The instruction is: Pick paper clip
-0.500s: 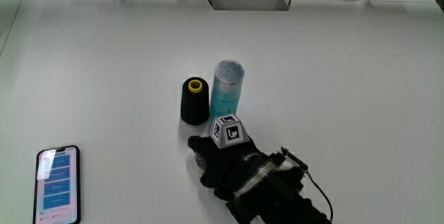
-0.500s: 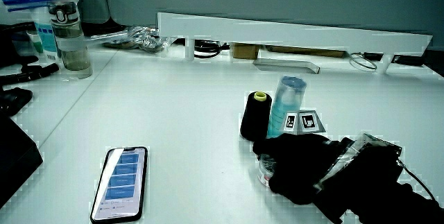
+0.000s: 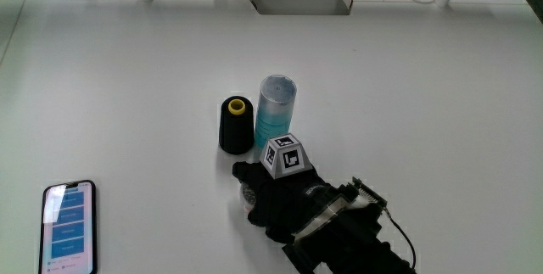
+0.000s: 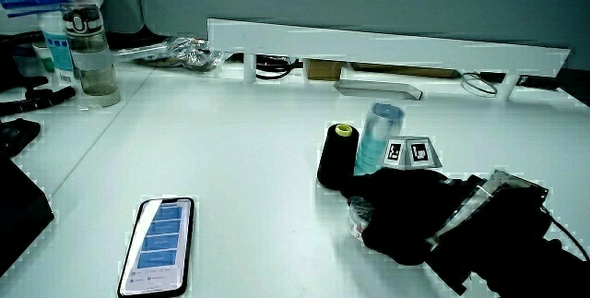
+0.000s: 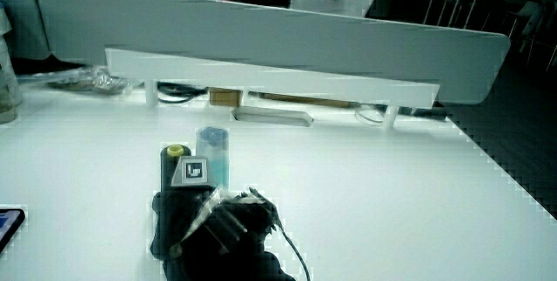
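Nearest the person, the hand [image 3: 284, 198] lies low on the counter [image 3: 424, 104], its patterned cube [image 3: 283, 156] up; its fingers [image 4: 387, 224] curl down over a small clear round thing [image 3: 248, 192] at their tips, though whether they grip it I cannot tell, and no paper clip can be made out. A phone [image 3: 68, 227] lies near the counter's edge. Just past the fingers stand a black thread spool [image 3: 237, 125] and, beside it, a clear blue bottle [image 3: 275, 109]
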Available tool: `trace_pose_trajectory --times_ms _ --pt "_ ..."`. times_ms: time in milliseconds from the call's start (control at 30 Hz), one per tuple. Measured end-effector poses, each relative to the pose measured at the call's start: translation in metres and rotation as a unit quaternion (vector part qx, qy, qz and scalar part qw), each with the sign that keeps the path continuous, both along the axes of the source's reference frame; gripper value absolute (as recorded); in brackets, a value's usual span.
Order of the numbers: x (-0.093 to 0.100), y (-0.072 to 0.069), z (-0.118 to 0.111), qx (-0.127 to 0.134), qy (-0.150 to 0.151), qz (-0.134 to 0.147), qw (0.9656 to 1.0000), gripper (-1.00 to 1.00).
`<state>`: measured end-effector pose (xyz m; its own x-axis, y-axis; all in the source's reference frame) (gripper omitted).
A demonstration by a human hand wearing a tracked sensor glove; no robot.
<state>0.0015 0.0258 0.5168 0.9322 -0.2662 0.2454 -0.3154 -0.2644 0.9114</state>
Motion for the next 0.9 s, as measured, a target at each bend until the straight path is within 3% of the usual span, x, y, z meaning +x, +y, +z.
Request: trace_pose_trajectory --times_ms 133,167,200,233,267,300,400,433,600,633,667,767,900 --pt "-0.002 0.002 0.003 0.015 -0.02 0.01 0.9996 0.61" --pt "-0.001 0.003 0.007 0.009 -0.017 0.015 0.9997 0.65" --pt "-0.001 0.003 0.008 -0.005 -0.036 0.022 0.9991 0.7" --pt "0.001 0.003 0.009 0.011 -0.032 0.038 0.9987 0.74" --pt "0.0 0.004 0.009 0.01 -0.044 0.033 0.9984 0.78" --pt "-0.001 0.003 0.008 0.028 -0.031 0.027 0.9987 0.83" --pt "-0.002 0.003 0.009 0.022 -0.048 0.032 0.9981 0.96" --pt "-0.002 0.003 0.01 0.028 -0.036 0.035 0.9983 1.0" --pt "0.001 0.003 0.009 0.033 -0.051 0.035 0.9975 1.0" --pt "0.002 0.003 0.007 0.022 -0.059 0.036 0.9974 1.0" --pt "0.002 0.002 0.005 0.035 -0.052 0.037 0.9973 1.0" --pt "0.004 -0.002 -0.004 0.033 -0.061 0.034 0.997 1.0" --pt "0.01 -0.007 -0.016 0.049 -0.058 0.034 0.9965 1.0"
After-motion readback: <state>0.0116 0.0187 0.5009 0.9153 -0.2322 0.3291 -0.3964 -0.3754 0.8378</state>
